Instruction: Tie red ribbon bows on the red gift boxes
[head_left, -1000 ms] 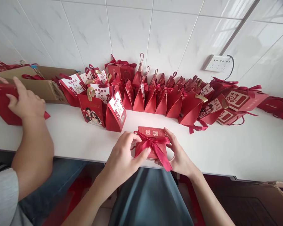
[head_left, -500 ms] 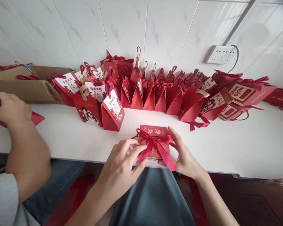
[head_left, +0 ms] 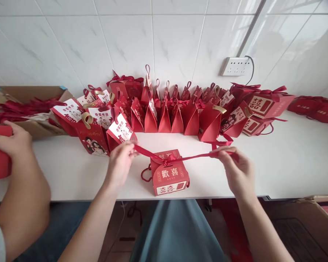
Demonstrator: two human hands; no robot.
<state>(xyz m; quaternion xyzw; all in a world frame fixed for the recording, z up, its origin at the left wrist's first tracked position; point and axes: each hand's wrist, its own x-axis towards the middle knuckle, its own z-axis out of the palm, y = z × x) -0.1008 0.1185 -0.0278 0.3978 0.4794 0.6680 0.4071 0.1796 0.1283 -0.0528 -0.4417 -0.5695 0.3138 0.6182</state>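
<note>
A red gift box (head_left: pixel 171 177) with gold lettering rests on the white table close to its front edge. A red ribbon (head_left: pixel 195 157) is knotted on top of the box and stretched out to both sides. One end is pinched by my left hand (head_left: pixel 122 160), up and left of the box. My right hand (head_left: pixel 236 165), off to the right, pinches the other end. A thin cord handle (head_left: pixel 145 174) sticks out from the box's left side. Neither hand touches the box itself.
Rows of red gift boxes (head_left: pixel 164 118) stand along the tiled wall (head_left: pixel 177 40). At left, a co-worker's hand (head_left: pixel 19 140) holds a red box beside a cardboard box (head_left: pixel 41 133) full of ribboned pieces. A power strip (head_left: pixel 236 66) is on the wall.
My hands have moved apart from the box and now pull the ribbon's ends sideways; the bow loops no longer show. The box has turned. The view has shifted, revealing more of the cardboard box.
</note>
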